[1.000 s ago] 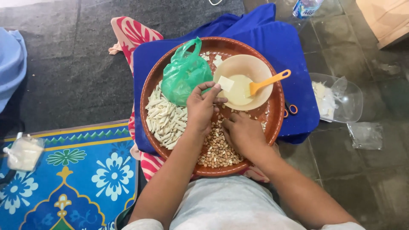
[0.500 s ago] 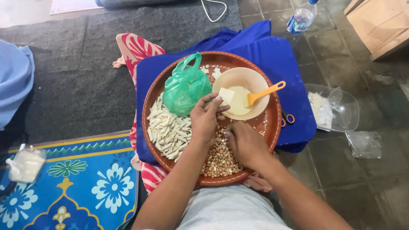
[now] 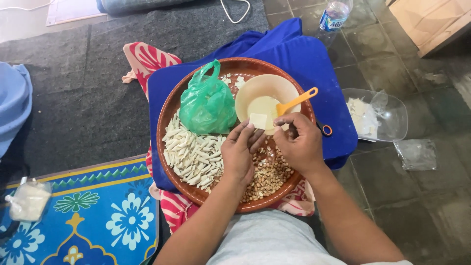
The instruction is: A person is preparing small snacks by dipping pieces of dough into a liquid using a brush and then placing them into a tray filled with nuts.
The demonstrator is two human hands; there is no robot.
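Note:
A round brown tray (image 3: 169, 110) rests on a blue cushion in my lap. It carries a tied green plastic bag (image 3: 207, 105), a heap of rolled white pastry pieces (image 3: 191, 152), a pile of peanuts (image 3: 267, 174) and a beige bowl (image 3: 260, 95) with an orange-handled brush (image 3: 297, 101). My left hand (image 3: 239, 153) holds a small square white wrapper (image 3: 258, 120) at the bowl's near edge. My right hand (image 3: 299, 142) is beside it over the peanuts, fingers pinched together near the wrapper.
A clear plastic container (image 3: 387, 115) with white wrappers sits on the tiled floor at right, a plastic bottle (image 3: 333, 14) behind. A small bag of white stuff (image 3: 27, 201) lies on the blue patterned mat at left. A grey carpet lies beyond.
Both hands have shifted slightly toward me, away from the bowl, with the white wrapper now held at the bowl's near rim. The view has shifted too.

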